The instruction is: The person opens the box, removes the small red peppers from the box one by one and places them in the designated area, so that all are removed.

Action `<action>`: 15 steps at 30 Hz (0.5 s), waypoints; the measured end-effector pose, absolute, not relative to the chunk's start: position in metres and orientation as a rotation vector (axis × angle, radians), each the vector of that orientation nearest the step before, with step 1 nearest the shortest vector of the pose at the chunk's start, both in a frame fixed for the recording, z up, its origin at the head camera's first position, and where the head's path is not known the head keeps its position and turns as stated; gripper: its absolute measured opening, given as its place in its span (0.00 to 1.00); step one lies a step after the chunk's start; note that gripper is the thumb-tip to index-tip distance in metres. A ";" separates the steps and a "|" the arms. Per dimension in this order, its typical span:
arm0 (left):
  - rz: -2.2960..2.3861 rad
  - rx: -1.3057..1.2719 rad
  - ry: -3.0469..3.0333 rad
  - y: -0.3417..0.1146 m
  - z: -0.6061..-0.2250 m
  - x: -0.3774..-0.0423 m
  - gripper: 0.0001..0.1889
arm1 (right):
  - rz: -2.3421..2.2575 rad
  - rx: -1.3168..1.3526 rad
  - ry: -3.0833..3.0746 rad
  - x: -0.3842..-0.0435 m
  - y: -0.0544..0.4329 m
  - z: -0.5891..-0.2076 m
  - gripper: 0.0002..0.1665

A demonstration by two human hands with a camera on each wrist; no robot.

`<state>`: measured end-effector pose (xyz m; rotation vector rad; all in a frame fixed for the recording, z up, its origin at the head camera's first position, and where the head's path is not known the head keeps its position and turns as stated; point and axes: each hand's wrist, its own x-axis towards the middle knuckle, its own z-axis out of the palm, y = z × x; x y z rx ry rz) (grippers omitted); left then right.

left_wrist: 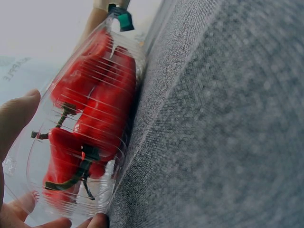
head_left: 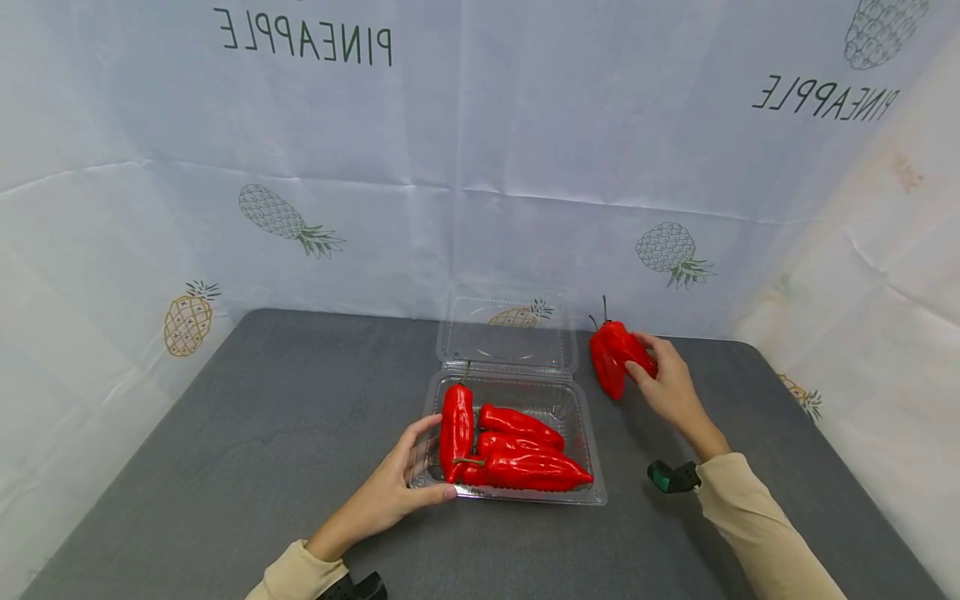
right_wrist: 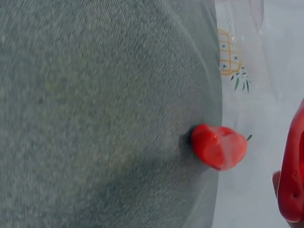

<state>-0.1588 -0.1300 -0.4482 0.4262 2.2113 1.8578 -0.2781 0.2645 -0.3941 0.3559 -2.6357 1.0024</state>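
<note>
An open clear plastic clamshell container (head_left: pixel 592 446) holds several red peppers. One long pepper (head_left: pixel 457 425) lies along its left side, and others, such as the front pepper (head_left: pixel 534 470), lie crosswise. My left hand (head_left: pixel 390 483) grips the container's left front corner, thumb at the front rim and fingers around the left side. The left wrist view shows peppers with green stems (left_wrist: pixel 78 175) through the ribbed wall. To the container's right, my right hand (head_left: pixel 667 379) holds a red pepper (right_wrist: pixel 290 175) between thumb and fingers. Another red pepper (right_wrist: pixel 216 147) sits on the table just beyond it.
The container's clear lid (head_left: pixel 506 333) is folded back toward the rear edge of the grey table (head_left: pixel 300 433). Behind the table hangs a white cloth (head_left: pixel 420 233) with pineapple prints, and more cloth hangs along both sides.
</note>
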 end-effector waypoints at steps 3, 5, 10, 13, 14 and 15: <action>1.858 0.419 2.206 -0.130 -0.448 -0.159 0.48 | 1.017 0.317 -2.626 -0.279 0.269 -0.396 0.30; 1.858 0.414 2.203 -0.130 -0.449 -0.159 0.48 | 1.014 0.287 -2.620 -0.280 0.272 -0.398 0.30; 1.859 0.415 2.199 -0.130 -0.449 -0.159 0.48 | 1.006 0.195 -2.617 -0.282 0.278 -0.402 0.30; 1.863 0.440 2.196 -0.130 -0.449 -0.160 0.47 | 1.008 0.145 -2.627 -0.285 0.282 -0.405 0.31; 1.864 0.442 2.195 -0.130 -0.449 -0.160 0.47 | 1.006 0.131 -2.630 -0.286 0.283 -0.406 0.31; 1.866 0.452 2.195 -0.130 -0.449 -0.160 0.47 | 1.006 0.122 -2.632 -0.286 0.284 -0.407 0.31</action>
